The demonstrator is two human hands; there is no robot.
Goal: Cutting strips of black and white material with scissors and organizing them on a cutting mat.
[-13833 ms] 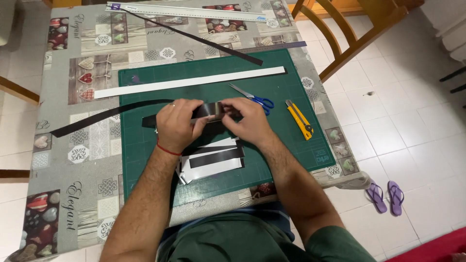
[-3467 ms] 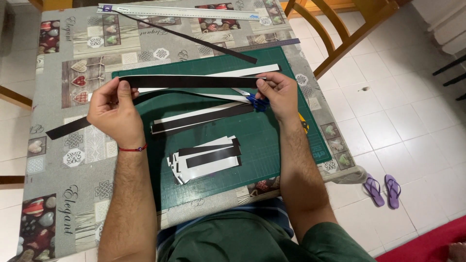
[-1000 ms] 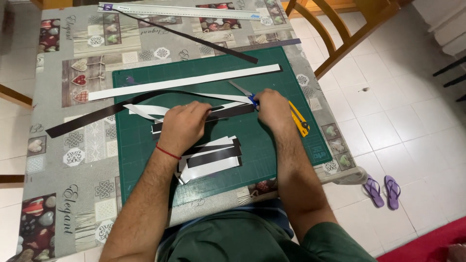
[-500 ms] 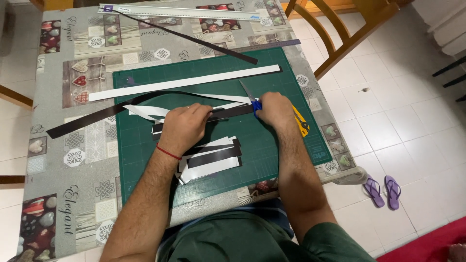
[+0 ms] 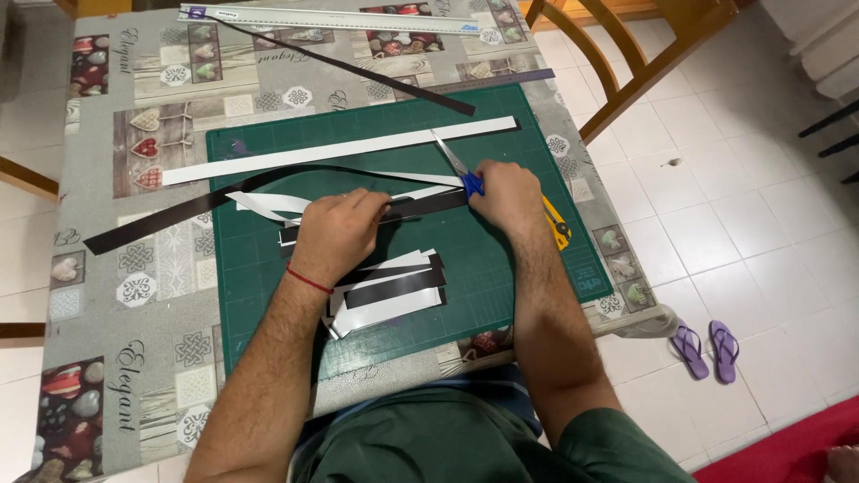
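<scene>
My left hand (image 5: 338,234) presses down on a black strip (image 5: 420,206) lying on the green cutting mat (image 5: 268,152). My right hand (image 5: 507,190) grips the blue-handled scissors (image 5: 458,166), whose blades point up and left over the strip's right end. A long white strip (image 5: 340,148) lies above, and a long curved black strip (image 5: 179,212) runs off the mat to the left. A pile of short black and white strips (image 5: 394,284) sits just below my left wrist.
A yellow utility knife (image 5: 557,225) lies right of my right hand. A long metal ruler (image 5: 331,18) and a thin black strip (image 5: 358,67) lie at the table's far edge. A wooden chair (image 5: 644,63) stands at the right, purple sandals (image 5: 707,349) on the floor.
My right hand now holds the scissors lifted with the blades angled up over the strip's end. My left hand has stayed pressed on the black strip.
</scene>
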